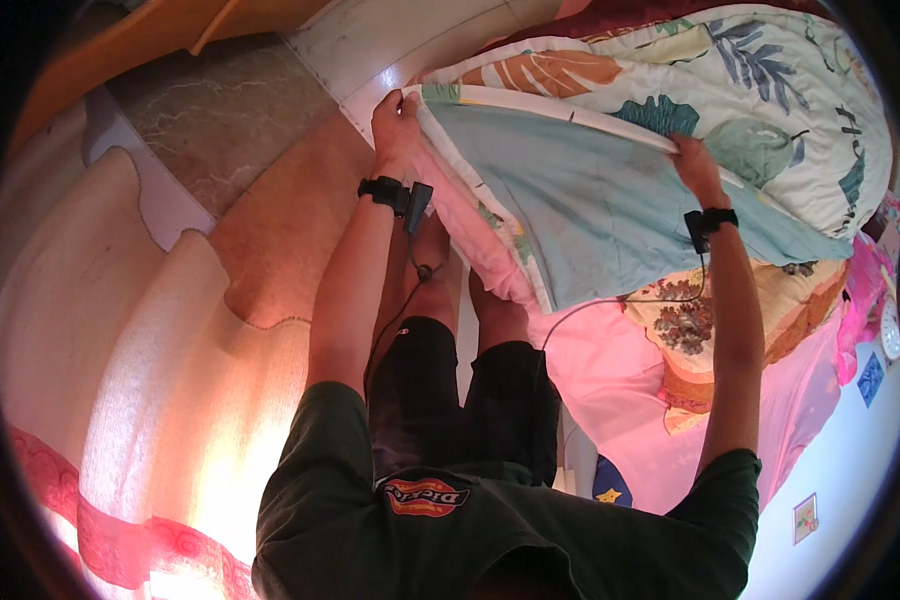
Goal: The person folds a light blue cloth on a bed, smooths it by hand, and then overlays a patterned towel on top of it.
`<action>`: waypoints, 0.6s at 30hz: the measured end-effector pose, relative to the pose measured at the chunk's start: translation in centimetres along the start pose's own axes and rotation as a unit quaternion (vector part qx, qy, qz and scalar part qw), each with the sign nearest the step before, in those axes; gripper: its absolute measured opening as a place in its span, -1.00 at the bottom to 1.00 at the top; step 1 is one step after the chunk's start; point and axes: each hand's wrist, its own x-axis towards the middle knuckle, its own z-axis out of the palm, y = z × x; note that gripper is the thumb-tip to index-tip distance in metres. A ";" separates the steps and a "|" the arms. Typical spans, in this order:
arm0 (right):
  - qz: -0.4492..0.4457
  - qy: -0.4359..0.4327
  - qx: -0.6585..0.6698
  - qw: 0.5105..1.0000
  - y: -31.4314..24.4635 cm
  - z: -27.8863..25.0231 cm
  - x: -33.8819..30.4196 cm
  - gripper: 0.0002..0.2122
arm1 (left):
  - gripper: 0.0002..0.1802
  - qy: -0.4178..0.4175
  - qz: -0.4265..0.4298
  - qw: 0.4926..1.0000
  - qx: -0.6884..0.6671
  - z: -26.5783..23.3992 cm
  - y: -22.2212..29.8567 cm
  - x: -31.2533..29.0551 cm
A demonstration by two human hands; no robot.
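Note:
A quilt (560, 190) is spread over the bed, its printed side white with orange, green and dark leaves (760, 75). A part of it is turned over to a plain blue-green side with a white border. Up at the quilt's left corner, my left hand (398, 125) is closed on the white edge. My right hand (697, 165) pinches the same edge further right, so the border stretches between the two hands. Black bands with small dark devices and cables are strapped on both wrists.
A pink sheet (620, 370) covers the bed's near side, with a yellow and brown patterned pillow (690, 320) on it. A long pale curtain (170, 340) hangs at the left. Wooden furniture (140, 60) stands far left. A wall with a small picture (805, 518) is at right.

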 end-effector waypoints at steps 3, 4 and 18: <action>-0.038 0.100 0.048 0.993 -0.8 -2.9 0.5 -0.83 | -0.75 0.024 0.021 0.999 0.002 0.0 0.7 -0.2; -0.038 0.104 0.054 0.992 -1.8 -4.2 0.8 -0.84 | -0.75 0.042 0.020 0.999 -0.012 -0.2 1.0 -0.4; -0.068 0.158 0.058 0.983 -4.0 -3.6 4.8 -0.88 | -0.74 0.126 0.069 0.982 0.120 -0.3 -0.7 0.2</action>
